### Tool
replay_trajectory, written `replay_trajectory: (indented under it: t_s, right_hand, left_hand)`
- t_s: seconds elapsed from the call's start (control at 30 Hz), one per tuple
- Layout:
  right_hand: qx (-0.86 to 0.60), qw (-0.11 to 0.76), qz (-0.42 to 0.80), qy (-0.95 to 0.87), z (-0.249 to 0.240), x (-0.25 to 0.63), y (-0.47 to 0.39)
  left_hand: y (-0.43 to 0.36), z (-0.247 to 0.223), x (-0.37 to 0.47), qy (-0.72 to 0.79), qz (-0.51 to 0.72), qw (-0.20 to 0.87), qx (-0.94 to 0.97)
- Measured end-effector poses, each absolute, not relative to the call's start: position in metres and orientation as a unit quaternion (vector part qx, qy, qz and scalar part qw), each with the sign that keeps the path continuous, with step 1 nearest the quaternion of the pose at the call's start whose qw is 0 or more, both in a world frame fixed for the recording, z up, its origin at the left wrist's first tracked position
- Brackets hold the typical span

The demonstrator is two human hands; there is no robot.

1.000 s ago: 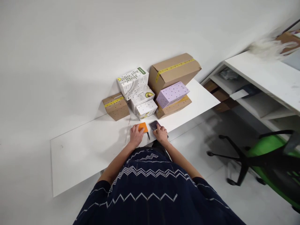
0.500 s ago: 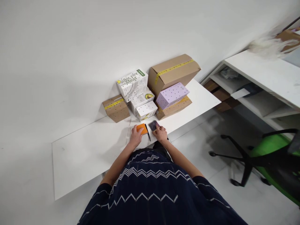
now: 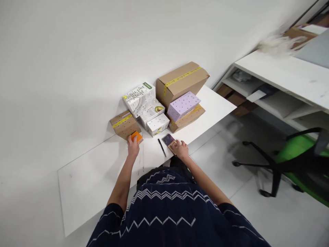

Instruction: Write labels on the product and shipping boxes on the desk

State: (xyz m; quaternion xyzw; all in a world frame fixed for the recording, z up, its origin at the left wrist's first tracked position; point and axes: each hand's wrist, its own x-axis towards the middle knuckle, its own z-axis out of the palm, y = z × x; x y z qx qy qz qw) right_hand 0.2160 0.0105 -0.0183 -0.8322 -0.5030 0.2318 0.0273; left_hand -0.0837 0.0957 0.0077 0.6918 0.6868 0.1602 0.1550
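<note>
White tabletop (image 3: 89, 178) met the wall. Left hand (image 3: 133, 148) pinched the orange box (image 3: 137, 136) near the small brown carton (image 3: 124, 127); level, light grip suited it. Right hand (image 3: 181, 151) touched the phone (image 3: 168, 139), grip unclear.

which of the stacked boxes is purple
The dotted lilac box, resting on a brown cardboard box in front of the largest carton; every other stacked box is white or brown.
</note>
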Motion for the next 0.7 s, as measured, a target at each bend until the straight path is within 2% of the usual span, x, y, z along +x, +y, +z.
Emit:
replay_trajectory:
  t_s: [0.43, 0.7]
  right_hand:
    - [-0.822, -0.003, 0.311, -0.477, -0.018, 0.237, 0.031]
    - [-0.792, -0.044, 0.291, -0.535, -0.021, 0.238, 0.031]
  left_hand:
    - [0.103, -0.002, -0.095, 0.693, 0.199, 0.195, 0.665]
    - [0.101, -0.002, -0.097, 0.701, 0.179, 0.196, 0.662]
